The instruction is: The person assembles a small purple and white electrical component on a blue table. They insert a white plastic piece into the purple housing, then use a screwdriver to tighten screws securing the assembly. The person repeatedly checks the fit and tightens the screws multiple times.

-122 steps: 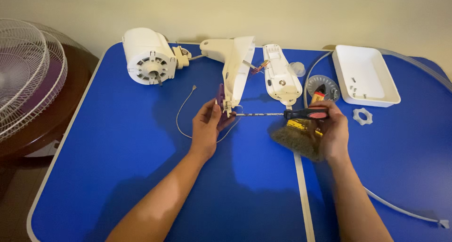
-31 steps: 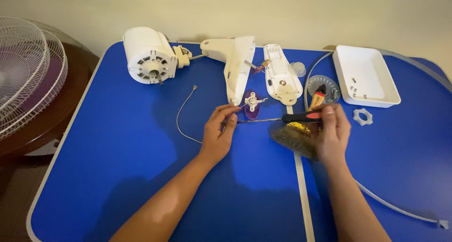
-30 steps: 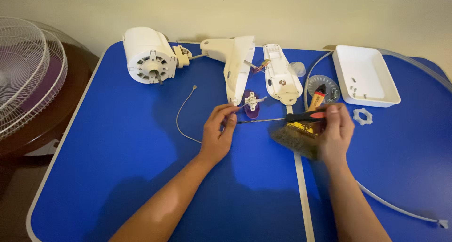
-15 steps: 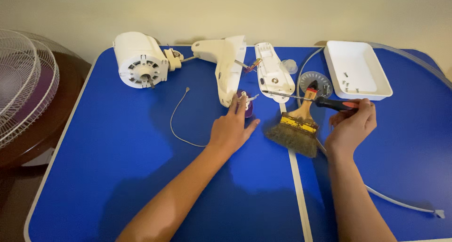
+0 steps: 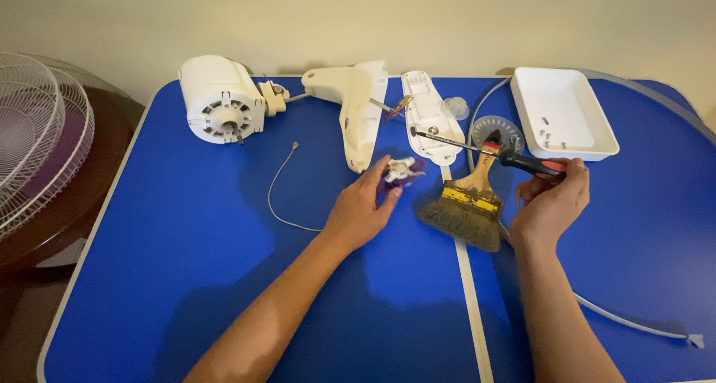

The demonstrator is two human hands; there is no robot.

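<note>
blue folding table [image 5: 186,278] against a plain beige wall, fan parts spread all over it. left hand [image 5: 359,211] has its fingers pinched on a small purple and white part [image 5: 399,172], just below the white housing arm [image 5: 362,111]. right hand [image 5: 552,202] is curled around the red and black handle of a screwdriver [image 5: 488,150], whose tip points at the flat white cover [image 5: 429,118]. a paintbrush [image 5: 466,208] lies between the hands. white motor [image 5: 220,99] sits far left, white tray [image 5: 597,126] far right, and the fan grille [image 5: 37,137] is off the table.
</note>
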